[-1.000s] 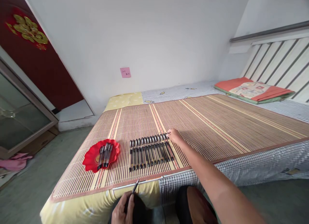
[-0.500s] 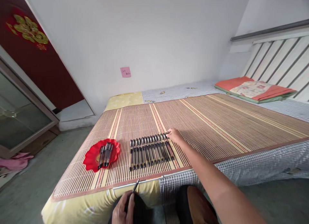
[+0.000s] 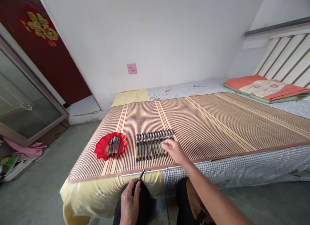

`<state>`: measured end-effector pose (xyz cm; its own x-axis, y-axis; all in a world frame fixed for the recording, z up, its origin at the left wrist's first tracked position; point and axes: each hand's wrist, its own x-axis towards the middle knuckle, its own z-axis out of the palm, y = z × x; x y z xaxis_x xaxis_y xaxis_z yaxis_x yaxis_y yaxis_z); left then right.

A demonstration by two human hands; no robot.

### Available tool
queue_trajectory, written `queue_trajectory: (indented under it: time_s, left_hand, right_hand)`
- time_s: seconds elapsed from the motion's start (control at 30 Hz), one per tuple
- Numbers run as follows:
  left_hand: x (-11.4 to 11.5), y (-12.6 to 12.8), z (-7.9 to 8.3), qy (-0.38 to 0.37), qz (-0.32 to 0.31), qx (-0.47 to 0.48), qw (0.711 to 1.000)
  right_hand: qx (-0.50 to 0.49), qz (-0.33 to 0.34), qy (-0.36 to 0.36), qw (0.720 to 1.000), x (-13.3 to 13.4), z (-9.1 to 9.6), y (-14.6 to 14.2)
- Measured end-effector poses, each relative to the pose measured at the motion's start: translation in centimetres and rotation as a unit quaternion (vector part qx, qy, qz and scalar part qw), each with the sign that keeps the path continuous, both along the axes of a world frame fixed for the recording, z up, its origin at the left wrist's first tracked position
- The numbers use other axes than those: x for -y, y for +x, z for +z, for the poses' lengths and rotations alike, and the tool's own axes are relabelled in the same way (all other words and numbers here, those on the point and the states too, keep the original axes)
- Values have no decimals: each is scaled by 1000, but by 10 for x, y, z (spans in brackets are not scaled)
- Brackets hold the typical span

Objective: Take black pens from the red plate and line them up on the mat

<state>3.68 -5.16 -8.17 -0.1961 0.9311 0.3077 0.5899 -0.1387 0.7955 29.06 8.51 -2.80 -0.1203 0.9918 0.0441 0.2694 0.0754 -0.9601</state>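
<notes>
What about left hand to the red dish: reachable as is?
Probably yes: the red dish lies ahead and to the left of the left hand, and nothing visible blocks the way. The pen in that hand may hinder a grasp, though.

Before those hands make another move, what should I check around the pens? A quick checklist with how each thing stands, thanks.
1. Row of slim, clear-barrelled, black-capped pens lying side by side on the brown-striped slatted mat: ok.
2. Slim dark pen held in the left hand: ok.
3. Row's right end in full view: not ok; the right hand hides part.
4. Right hand's fingers free of any pen: cannot tell.
5. Red scalloped dish upright on the mat, several pens inside: ok.
</notes>
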Motion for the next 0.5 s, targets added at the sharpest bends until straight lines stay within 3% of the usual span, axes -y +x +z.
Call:
queue_trajectory:
  time_s: [0.1,0.17,0.3,0.5]
  left_hand:
    - [3,1,3,6,-4,15,1000]
    - [7,2,5,10,-16,28,999]
    - [22,8,9,4,-50,67,997]
    - [44,24,22,26,-39,119,992]
  right_hand:
    - [-121,108,-57,985,64,-10,-48]
    - [-178,122,-91,972,92,-19,-74]
    - [-250,48,-81,964,117,-25,-100]
    - [-255,19,-33,966,140,-11,-95]
